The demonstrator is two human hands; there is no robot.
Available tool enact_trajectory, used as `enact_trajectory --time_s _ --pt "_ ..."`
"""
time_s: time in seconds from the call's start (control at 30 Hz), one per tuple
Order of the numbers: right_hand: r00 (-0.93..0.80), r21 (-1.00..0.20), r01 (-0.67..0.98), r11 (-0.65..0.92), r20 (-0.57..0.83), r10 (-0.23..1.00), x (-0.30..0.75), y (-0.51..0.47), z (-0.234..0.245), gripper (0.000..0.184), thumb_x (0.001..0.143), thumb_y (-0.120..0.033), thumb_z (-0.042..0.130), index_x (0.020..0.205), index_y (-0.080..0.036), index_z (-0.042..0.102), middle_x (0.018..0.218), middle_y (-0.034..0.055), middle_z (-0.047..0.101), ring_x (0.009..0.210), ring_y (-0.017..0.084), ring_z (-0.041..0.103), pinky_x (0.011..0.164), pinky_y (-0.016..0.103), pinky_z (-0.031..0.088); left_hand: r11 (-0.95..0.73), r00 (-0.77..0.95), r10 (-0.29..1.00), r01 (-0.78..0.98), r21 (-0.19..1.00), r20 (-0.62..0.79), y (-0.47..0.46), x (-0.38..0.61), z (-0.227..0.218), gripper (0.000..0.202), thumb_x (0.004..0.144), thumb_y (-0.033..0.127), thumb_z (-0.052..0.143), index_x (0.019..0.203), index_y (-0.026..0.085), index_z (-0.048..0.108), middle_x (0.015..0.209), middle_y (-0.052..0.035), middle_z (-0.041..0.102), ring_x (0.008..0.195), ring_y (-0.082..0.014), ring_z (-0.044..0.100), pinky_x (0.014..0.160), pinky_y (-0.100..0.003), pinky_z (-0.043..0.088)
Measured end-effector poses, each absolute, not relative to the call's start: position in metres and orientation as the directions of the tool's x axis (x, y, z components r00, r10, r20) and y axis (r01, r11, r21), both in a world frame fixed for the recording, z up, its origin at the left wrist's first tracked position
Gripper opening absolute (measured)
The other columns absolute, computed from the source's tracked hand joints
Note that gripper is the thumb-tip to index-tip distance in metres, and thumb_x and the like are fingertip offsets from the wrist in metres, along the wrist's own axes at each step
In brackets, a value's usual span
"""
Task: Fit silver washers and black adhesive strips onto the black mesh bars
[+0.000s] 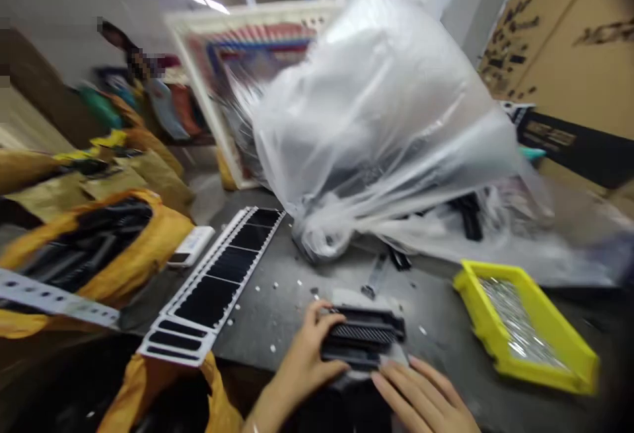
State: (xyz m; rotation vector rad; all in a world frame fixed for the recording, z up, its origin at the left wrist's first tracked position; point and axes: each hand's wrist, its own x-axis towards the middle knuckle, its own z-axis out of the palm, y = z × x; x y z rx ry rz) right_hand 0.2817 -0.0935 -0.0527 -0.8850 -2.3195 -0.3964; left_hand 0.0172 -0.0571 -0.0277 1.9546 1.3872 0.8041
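A black part (its middle strip hatched) lies crosswise at the table edge.

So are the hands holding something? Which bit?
The left hand holds the black ribbed piece by its left end. The right hand lies at its near right corner; whether it grips cannot be told.

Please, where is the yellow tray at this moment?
The yellow tray is at lower right in the head view, on the dark table, right of the right hand.
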Motion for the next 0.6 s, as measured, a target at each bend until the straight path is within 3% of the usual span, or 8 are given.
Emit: enact_trajectory --time_s 0.07,0.13,0.23,0.33,0.47,0.6 --pt "-0.623 -0.041 0.672 0.739 0.509 0.594 0.282 -0.103 -0.033 0.088 0.074 -0.024 0.068 0.149 -0.060 0.040 0.120 -0.0111 0.076 0.099 0.028 0.079 0.082 0.043 0.068 -0.238 0.287 0.954 0.541 0.807 0.089 -0.056 0.014 -0.033 0.070 0.067 0.032 0.087 0.132 0.039 0.061 0.145 -0.0116 0.047 0.136 -0.0375 0.054 0.115 -0.053 0.048" --pt "-0.585 -0.143 0.698 0.702 0.452 0.674 0.273 -0.101 -0.026 0.070 0.091 -0.020 0.064 0.154 -0.043 0.047 0.111 0.0000 0.081 0.094 0.025 0.079 0.084 0.043 0.066 -0.234 0.293 0.952 0.529 0.815 0.084 -0.054 0.011 -0.035 0.066 0.074 0.028 0.082 0.135 0.033 0.057 0.146 -0.0120 0.041 0.137 -0.0355 0.052 0.118 -0.056 0.043" --pt "-0.502 -0.207 0.730 0.651 0.484 0.717 0.264 -0.094 -0.032 0.045 0.100 -0.026 0.062 0.145 -0.028 0.060 0.112 0.0092 0.078 0.099 0.025 0.075 0.087 0.043 0.061 -0.269 0.357 0.931 0.511 0.817 0.083 -0.053 -0.002 -0.029 0.073 0.083 0.024 0.076 0.148 0.034 0.045 0.148 -0.0097 0.039 0.140 -0.0299 0.049 0.121 -0.053 0.041" --pt "-0.401 -0.308 0.771 0.558 0.446 0.800 0.273 -0.094 -0.040 0.041 0.101 -0.030 0.062 0.142 -0.028 0.061 0.127 0.0127 0.071 0.117 0.028 0.068 0.096 0.047 0.056 -0.269 0.398 0.916 0.509 0.818 0.053 -0.056 -0.023 -0.022 0.078 0.089 0.024 0.070 0.156 0.035 0.034 0.149 -0.0087 0.044 0.136 -0.0264 0.054 0.117 -0.048 0.046" --pt "-0.296 -0.474 0.755 0.453 0.370 0.880 0.297 -0.097 -0.042 0.041 0.102 -0.029 0.057 0.143 -0.033 0.059 0.123 0.0097 0.072 0.114 0.029 0.068 0.094 0.049 0.057 -0.272 0.356 0.933 0.593 0.758 0.056 -0.064 -0.032 -0.023 0.042 0.089 0.031 0.074 0.129 0.029 0.065 0.127 -0.0073 0.067 0.122 -0.0284 0.060 0.111 -0.051 0.048" --pt "-0.277 -0.579 0.701 0.417 0.317 0.907 0.306 -0.097 -0.040 0.036 0.103 -0.029 0.055 0.138 -0.034 0.062 0.119 0.0078 0.073 0.109 0.028 0.069 0.092 0.048 0.059 -0.218 0.282 0.958 0.584 0.782 0.056 -0.065 -0.026 -0.027 0.031 0.091 0.041 0.073 0.120 0.030 0.072 0.115 -0.0055 0.073 0.111 -0.0264 0.064 0.104 -0.046 0.050"
